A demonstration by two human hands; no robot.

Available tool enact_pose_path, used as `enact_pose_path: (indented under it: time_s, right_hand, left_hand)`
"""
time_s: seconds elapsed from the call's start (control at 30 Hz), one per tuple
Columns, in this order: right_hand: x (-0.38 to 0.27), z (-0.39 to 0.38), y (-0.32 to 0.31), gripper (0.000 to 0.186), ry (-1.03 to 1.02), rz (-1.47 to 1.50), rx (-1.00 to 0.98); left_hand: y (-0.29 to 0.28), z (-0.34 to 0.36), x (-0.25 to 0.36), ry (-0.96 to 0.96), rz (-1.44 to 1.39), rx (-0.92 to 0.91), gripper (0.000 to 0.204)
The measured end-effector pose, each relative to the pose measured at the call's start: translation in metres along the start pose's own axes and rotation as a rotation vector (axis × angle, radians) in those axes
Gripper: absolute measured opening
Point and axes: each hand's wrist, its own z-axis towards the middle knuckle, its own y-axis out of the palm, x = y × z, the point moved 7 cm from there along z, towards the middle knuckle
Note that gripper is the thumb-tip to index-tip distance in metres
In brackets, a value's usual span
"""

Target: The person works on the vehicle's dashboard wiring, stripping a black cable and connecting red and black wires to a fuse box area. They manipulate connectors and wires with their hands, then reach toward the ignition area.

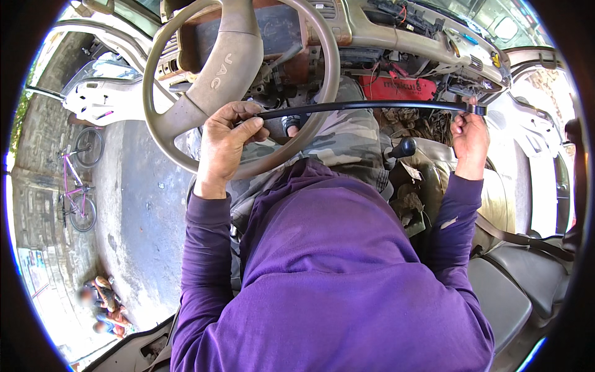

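A long, glossy strip of black tape (365, 105) stretches across in front of me, between the steering wheel and my lap. My left hand (229, 136), in front of the wheel's lower left part, pinches one end between thumb and fingers. At the other end my right hand (469, 133) holds a small black tape roll (477, 110), with a fingertip showing above it. The strip looks taut and passes over the beige steering wheel (334, 74) rim. My legs in camouflage trousers (353, 136) lie below it.
A black-knobbed gear lever (406, 147) stands right of my legs. The dashboard (409, 43) is partly taken apart, with loose wires and a red box (400, 88) below. Grey seats (496, 304) are at lower right. Outside on the left are a bicycle (77, 186) and two people (108, 304).
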Motion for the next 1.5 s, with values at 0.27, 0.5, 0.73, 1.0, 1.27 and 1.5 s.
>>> enact_pose_path:
  time_s: [0.27, 0.5, 0.73, 1.0, 1.27, 1.5]
  right_hand:
    - [0.005, -0.006, 0.015, 0.028, 0.018, 0.045, 0.002]
    - [0.012, -0.013, 0.026, 0.027, 0.038, 0.042, -0.018]
    - [0.017, -0.010, 0.024, 0.027, 0.042, 0.055, -0.008]
    - [0.021, -0.019, 0.046, 0.031, 0.021, 0.052, -0.058]
    - [0.030, -0.021, 0.053, 0.034, 0.043, 0.048, -0.075]
    - [0.033, -0.022, 0.054, 0.035, 0.058, 0.034, -0.067]
  left_hand:
    - [0.014, -0.001, 0.001, -0.036, -0.072, 0.015, 0.020]
    - [0.019, 0.001, 0.000, 0.030, 0.080, -0.028, 0.022]
    - [0.030, 0.000, 0.005, -0.016, -0.074, 0.030, 0.021]
    - [0.033, 0.003, 0.001, 0.041, 0.033, -0.007, 0.018]
    - [0.033, 0.006, -0.006, 0.046, 0.051, -0.028, 0.019]
    - [0.043, 0.003, -0.002, -0.028, -0.066, -0.022, 0.016]
